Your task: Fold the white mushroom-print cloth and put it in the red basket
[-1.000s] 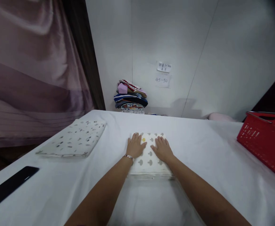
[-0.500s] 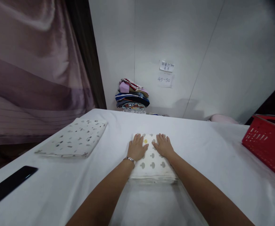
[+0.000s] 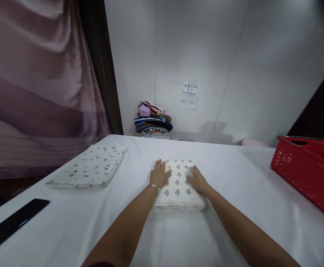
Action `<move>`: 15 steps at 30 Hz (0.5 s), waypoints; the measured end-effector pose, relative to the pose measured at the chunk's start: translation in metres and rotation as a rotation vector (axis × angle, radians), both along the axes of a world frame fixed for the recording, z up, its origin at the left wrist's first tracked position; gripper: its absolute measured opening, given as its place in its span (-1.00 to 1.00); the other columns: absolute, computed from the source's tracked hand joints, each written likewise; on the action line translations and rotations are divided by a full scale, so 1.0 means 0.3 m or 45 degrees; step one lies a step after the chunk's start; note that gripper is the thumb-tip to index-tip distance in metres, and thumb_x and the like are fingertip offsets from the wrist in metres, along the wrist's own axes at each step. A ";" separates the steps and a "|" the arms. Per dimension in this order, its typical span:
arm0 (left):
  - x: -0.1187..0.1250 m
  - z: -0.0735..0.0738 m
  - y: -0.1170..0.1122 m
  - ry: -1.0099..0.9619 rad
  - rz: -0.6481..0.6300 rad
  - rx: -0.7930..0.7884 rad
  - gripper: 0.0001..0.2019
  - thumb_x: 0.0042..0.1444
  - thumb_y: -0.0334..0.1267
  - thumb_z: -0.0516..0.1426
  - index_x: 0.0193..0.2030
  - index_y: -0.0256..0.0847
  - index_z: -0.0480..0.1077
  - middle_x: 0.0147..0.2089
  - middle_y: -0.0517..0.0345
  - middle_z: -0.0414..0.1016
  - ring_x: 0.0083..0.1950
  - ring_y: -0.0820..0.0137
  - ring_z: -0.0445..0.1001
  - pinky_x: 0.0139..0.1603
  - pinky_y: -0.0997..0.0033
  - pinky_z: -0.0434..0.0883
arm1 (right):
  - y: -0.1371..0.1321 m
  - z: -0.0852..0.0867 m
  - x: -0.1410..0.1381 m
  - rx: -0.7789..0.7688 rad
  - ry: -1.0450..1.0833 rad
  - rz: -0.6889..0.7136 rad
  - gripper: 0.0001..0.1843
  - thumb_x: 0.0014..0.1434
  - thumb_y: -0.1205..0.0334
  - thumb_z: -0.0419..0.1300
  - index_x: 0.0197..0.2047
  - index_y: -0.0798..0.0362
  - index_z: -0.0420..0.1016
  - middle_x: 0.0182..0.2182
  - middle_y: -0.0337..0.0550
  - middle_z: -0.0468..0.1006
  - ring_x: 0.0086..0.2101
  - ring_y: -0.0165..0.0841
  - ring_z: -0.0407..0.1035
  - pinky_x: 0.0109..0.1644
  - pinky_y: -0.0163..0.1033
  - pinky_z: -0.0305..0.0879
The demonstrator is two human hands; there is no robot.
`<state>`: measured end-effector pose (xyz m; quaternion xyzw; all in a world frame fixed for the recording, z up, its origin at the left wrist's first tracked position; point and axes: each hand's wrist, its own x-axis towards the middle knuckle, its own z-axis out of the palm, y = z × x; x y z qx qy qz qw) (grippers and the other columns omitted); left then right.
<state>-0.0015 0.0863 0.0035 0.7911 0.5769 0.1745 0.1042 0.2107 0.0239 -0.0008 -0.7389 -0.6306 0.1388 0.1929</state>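
Observation:
A folded white cloth (image 3: 177, 185) with grey mushroom-like prints and a small yellow figure lies on the white-covered table in front of me. My left hand (image 3: 160, 175) rests flat on its left side, fingers stretched away from me; a bracelet circles that wrist. On the opposite edge lies my right hand (image 3: 198, 180), fingers extended and the thumb over the printed top. Several layers show along the near fold. Further left, apart from both hands, is another folded white cloth (image 3: 92, 167) with small dark leaf-like prints.
A red plastic basket (image 3: 306, 170) stands on the table's right side. At the near left lies a long black flat object (image 3: 14, 224). Stacked folded fabrics (image 3: 153, 120) rise beyond the far edge, by a wall with paper signs (image 3: 190, 94). A pink curtain (image 3: 39, 74) hangs at left.
My right hand has slid toward the right edge and slightly nearer me, uncovering more of the print. My left hand has barely moved on the cloth. The camera view has turned slightly.

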 end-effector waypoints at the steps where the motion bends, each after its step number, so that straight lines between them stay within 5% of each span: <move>1: -0.004 0.004 -0.006 -0.028 0.038 -0.006 -0.41 0.18 0.00 -0.07 0.30 -0.17 0.01 0.41 0.00 -0.20 0.40 0.19 -0.21 0.22 0.09 0.14 | -0.039 -0.008 0.010 -0.002 0.110 -0.037 -0.34 0.18 0.11 0.01 0.30 0.20 0.05 0.30 0.10 -0.06 0.26 -0.18 -0.10 0.26 -0.08 -0.03; 6: -0.057 0.032 -0.062 -0.132 0.231 -0.078 -0.34 0.15 0.00 -0.06 0.27 -0.43 -0.01 0.28 -0.33 0.11 0.25 0.07 0.18 0.08 0.16 0.26 | -0.226 -0.039 0.020 0.080 0.758 -0.140 -0.26 0.08 0.07 0.12 0.29 0.13 0.09 0.23 -0.01 0.16 0.21 -0.19 0.06 0.26 -0.08 0.03; 15: -0.153 0.064 -0.159 -0.254 0.297 -0.465 -0.28 0.04 0.18 0.02 0.19 -0.33 0.09 0.01 -0.18 0.45 -0.09 0.16 0.48 -0.19 0.31 0.34 | -0.313 -0.092 -0.003 0.214 1.415 -0.217 -0.10 -0.05 0.06 0.25 0.31 0.13 0.03 0.23 -0.01 0.17 0.16 -0.20 0.15 0.22 -0.13 0.11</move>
